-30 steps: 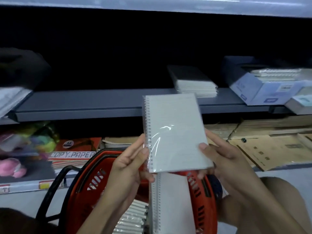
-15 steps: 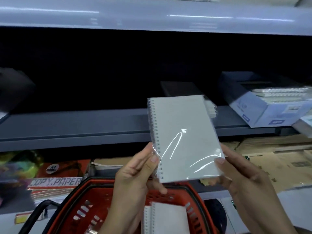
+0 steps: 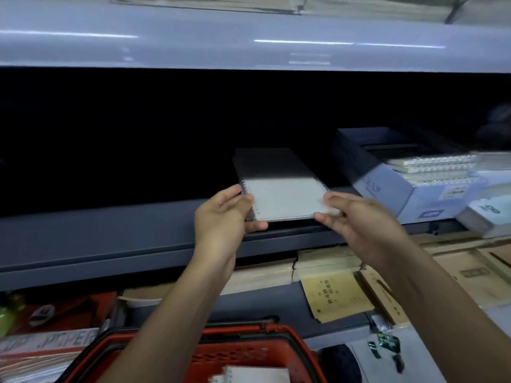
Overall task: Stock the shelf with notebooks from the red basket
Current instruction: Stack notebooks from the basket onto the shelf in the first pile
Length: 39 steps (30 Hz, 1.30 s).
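A white spiral notebook [image 3: 284, 199] in clear wrap lies flat at the front of the dark grey shelf [image 3: 110, 233], on top of a stack of the same notebooks reaching back into the dark. My left hand [image 3: 221, 219] grips its near left corner, thumb below and fingers at the spiral edge. My right hand [image 3: 356, 217] pinches the near right corner. The red basket [image 3: 249, 355] sits below my arms with another white spiral notebook [image 3: 254, 375] inside.
A blue-white carton [image 3: 387, 186] of spiral notebooks stands on the shelf to the right. Brown paper books [image 3: 334, 297] fill the lower shelf. Copy paper packs [image 3: 47, 344] lie at lower left. A pale upper shelf [image 3: 249, 42] overhangs.
Both hands lifted the notebook from above the basket, tipped it flat and carried it forward onto the stack on the shelf. The view rose with it.
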{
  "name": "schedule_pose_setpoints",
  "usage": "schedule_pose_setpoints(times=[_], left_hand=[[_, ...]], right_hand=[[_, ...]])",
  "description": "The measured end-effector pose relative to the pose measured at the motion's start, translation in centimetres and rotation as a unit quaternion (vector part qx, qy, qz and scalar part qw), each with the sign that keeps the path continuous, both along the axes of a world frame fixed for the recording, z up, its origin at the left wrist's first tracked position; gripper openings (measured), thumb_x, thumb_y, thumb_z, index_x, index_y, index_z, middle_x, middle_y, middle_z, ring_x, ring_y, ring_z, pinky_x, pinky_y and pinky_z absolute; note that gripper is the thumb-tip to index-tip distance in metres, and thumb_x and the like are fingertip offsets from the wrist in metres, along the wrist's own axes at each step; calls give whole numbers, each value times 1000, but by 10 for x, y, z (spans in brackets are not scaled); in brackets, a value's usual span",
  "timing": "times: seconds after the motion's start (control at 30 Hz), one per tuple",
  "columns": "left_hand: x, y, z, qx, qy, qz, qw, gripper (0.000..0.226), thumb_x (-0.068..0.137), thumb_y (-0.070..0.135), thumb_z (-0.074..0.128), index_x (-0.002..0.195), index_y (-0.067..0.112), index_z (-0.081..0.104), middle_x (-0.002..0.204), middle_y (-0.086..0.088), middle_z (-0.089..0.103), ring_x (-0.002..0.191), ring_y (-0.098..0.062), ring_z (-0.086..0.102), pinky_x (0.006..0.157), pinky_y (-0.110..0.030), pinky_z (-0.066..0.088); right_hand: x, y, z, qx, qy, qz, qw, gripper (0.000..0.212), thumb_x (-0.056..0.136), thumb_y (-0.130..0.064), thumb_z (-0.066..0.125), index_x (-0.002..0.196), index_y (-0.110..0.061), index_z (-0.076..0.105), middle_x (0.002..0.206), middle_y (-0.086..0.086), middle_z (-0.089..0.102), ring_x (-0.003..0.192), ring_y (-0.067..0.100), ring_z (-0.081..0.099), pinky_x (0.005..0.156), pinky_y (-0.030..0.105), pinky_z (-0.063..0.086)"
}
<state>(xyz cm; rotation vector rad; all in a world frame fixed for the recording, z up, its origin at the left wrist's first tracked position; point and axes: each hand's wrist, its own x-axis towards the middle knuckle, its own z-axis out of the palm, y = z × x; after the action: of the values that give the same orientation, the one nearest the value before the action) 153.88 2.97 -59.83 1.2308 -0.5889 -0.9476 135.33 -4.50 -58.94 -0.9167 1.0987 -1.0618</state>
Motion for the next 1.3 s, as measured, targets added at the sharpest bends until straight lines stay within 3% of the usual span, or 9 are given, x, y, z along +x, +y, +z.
schedule_pose_setpoints(times=[0.1, 0.2, 0.47, 0.63, 0.77, 0.87, 0.97, 1.17, 1.3], left_hand=[[-3, 15, -7, -17, -74, 22, 997, 49, 84, 22, 78, 130, 22, 59, 108, 12, 74, 63, -18, 75, 76, -20, 59], [-8, 25, -17, -9, -162, 20, 987, 43, 83, 24, 78, 123, 25, 63, 82, 9, 78, 62, -15, 74, 63, -13, 53], [-3, -11, -31, -50, -263, 89, 959, 26, 83, 22, 79, 109, 21, 74, 91, 5, 62, 54, -3, 50, 62, -4, 44], [-1, -42, -33, -30, -251, 92, 963, 30, 85, 23, 78, 114, 16, 74, 97, 0, 65, 80, -19, 68, 65, -2, 46], [4, -35, -36, -45, -262, 83, 960, 38, 86, 27, 76, 123, 21, 68, 101, -4, 65, 71, -31, 65, 60, -6, 47], [9, -17, -36, -67, -279, 70, 956, 37, 87, 30, 75, 123, 25, 67, 96, -7, 67, 56, -17, 52, 62, -4, 44], [11, 5, -37, -76, -258, 47, 962, 31, 86, 33, 75, 116, 30, 69, 95, -3, 67, 54, -17, 49, 59, -23, 49], [12, 58, -60, -43, -213, 53, 975, 20, 85, 25, 77, 105, 26, 73, 86, -4, 68, 54, -22, 49, 55, -29, 46], [13, 94, -91, -15, -186, 40, 982, 18, 85, 21, 77, 103, 23, 73, 82, -1, 67, 56, -19, 50, 54, -30, 45]], right_hand=[[-9, 15, -10, -30, 16, -10, 999, 38, 89, -17, 73, 122, -5, 58, 114, 15, 70, 89, 22, 77, 94, 35, 55], [-12, 29, -21, -87, 36, -49, 994, 33, 86, -10, 74, 117, -8, 63, 106, 19, 72, 89, 25, 77, 85, 33, 60], [10, -3, -37, -141, 121, -122, 975, 22, 87, -16, 75, 107, -10, 68, 69, 9, 71, 50, 16, 65, 53, 30, 57], [20, -35, -39, -141, 129, -135, 972, 13, 91, -20, 71, 103, -21, 67, 49, -4, 65, 42, 14, 59, 69, 51, 60], [23, -28, -42, -157, 125, -151, 968, 32, 94, -26, 67, 125, -21, 61, 54, -3, 65, 44, 11, 60, 71, 50, 61], [25, -1, -44, -200, 161, -126, 958, 44, 96, -31, 63, 137, -23, 52, 69, 4, 69, 54, 13, 63, 58, 27, 57], [27, 32, -46, -216, 171, -89, 957, 42, 96, -27, 64, 136, -22, 53, 78, 10, 68, 60, 10, 64, 51, 17, 51], [31, 102, -67, -201, 228, -6, 953, 31, 92, -31, 68, 122, -33, 59, 82, -1, 71, 62, 14, 68, 67, 45, 60], [32, 135, -96, -182, 251, 23, 950, 30, 89, -34, 71, 117, -35, 62, 81, -6, 70, 64, 25, 69, 69, 49, 59]])
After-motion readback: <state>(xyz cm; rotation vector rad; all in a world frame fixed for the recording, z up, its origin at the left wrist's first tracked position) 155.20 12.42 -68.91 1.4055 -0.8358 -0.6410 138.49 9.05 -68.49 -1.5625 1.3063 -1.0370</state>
